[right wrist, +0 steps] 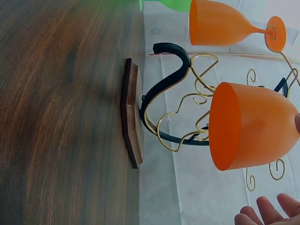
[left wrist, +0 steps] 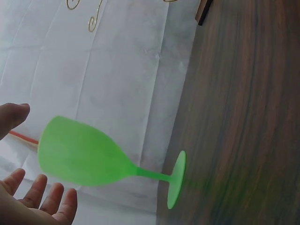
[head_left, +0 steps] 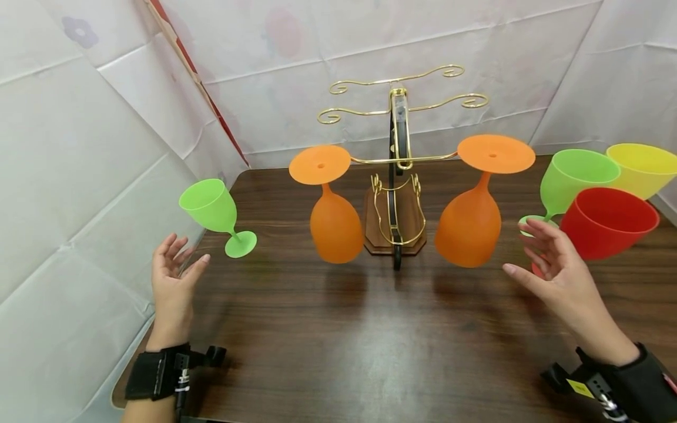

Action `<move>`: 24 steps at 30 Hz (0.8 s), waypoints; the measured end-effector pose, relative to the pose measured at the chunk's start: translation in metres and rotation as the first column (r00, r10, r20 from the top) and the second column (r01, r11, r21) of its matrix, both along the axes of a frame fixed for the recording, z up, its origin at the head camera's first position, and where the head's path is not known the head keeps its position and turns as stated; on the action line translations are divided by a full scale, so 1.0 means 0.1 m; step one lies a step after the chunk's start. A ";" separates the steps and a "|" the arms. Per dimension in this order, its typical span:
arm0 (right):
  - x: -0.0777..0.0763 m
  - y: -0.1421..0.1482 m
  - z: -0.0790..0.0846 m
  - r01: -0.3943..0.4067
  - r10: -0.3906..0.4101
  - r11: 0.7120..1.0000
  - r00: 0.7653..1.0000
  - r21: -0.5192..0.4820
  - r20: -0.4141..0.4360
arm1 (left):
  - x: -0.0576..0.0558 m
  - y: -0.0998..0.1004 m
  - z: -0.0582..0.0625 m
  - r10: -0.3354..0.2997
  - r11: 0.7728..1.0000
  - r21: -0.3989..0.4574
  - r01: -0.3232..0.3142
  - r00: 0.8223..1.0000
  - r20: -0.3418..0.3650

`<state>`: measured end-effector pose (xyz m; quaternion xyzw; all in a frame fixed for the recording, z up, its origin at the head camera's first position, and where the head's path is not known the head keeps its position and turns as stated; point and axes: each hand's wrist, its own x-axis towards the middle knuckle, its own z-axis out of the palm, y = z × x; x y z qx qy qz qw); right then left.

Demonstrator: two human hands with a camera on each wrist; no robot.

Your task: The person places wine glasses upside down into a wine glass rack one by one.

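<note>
Two orange goblets hang upside down from the gold wire rack (head_left: 402,160), the left goblet (head_left: 336,226) and the right goblet (head_left: 469,226) on opposite ends of its lowest arm. My left hand (head_left: 174,264) holds nothing, fingers spread and slightly bent, close to a green goblet (left wrist: 84,154) that stands upright on the table. On the other side my right hand (head_left: 555,267) is likewise free, thumb and fingers apart, between the right orange goblet and a red goblet (head_left: 608,226). The hand overlaps the red goblet's lower part in the head view.
Behind the red goblet stand another green goblet (head_left: 576,176) and a yellow goblet (head_left: 645,170). The rack rises from a wooden base (right wrist: 132,112) with a black curved bar (right wrist: 164,89). White sheeting (head_left: 254,70) lines the back and left of the dark wood table (head_left: 344,352).
</note>
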<state>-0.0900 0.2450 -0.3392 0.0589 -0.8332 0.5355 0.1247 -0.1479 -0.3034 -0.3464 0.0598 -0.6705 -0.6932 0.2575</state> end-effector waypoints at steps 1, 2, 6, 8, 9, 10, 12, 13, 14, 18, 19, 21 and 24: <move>0.00 0.00 0.00 0.001 -0.001 1.000 1.000 0.000 0.004 | -0.02 -0.03 -0.01 0.005 1.000 -0.002 -0.005 1.000 0.012; 0.00 0.00 0.00 0.004 -0.004 1.000 1.000 -0.001 0.011 | -0.05 -0.05 -0.02 0.011 1.000 -0.003 -0.011 1.000 0.027; 0.00 0.00 -0.01 0.008 -0.008 1.000 1.000 0.007 0.015 | -0.21 -0.18 -0.06 0.038 0.999 -0.032 -0.035 0.994 0.106; 0.01 0.00 -0.01 0.008 -0.008 1.000 1.000 0.010 0.015 | -0.29 -0.24 -0.08 0.045 0.998 -0.043 -0.039 0.988 0.146; 0.01 0.00 -0.02 0.008 -0.008 1.000 1.000 0.012 0.016 | -0.32 -0.27 -0.09 0.047 0.998 -0.049 -0.040 0.985 0.165; 0.01 0.00 -0.02 0.008 -0.008 1.000 1.000 0.013 0.019 | -0.35 -0.30 -0.11 0.047 0.998 -0.050 -0.038 0.982 0.183; 0.01 0.00 -0.02 0.007 -0.008 1.000 1.000 0.011 0.028 | -0.41 -0.35 -0.13 0.041 0.998 -0.064 -0.028 0.976 0.213; 0.01 0.00 -0.02 0.007 -0.008 1.000 0.999 0.011 0.032 | -0.44 -0.37 -0.13 0.033 0.997 -0.081 -0.014 0.973 0.227; 0.01 0.00 -0.02 0.009 -0.009 1.000 0.999 0.011 0.035 | -0.48 -0.39 -0.14 0.023 0.995 -0.100 0.001 0.971 0.239; 0.01 -0.01 -0.03 0.011 -0.011 1.000 0.999 0.007 0.036 | -0.63 -0.45 -0.15 -0.040 0.981 -0.176 0.088 0.965 0.261; 0.01 -0.01 -0.03 0.010 -0.010 1.000 0.999 0.006 0.033 | -0.67 -0.46 -0.15 -0.054 0.977 -0.185 0.104 0.964 0.260; 0.01 -0.02 -0.04 0.007 -0.007 1.000 1.000 0.005 0.025 | -0.74 -0.47 -0.17 -0.073 0.977 -0.177 0.120 0.966 0.249; 0.01 -0.02 -0.03 0.005 -0.005 1.000 1.000 0.009 0.019 | -0.83 -0.45 -0.20 -0.093 0.986 -0.116 0.118 0.976 0.196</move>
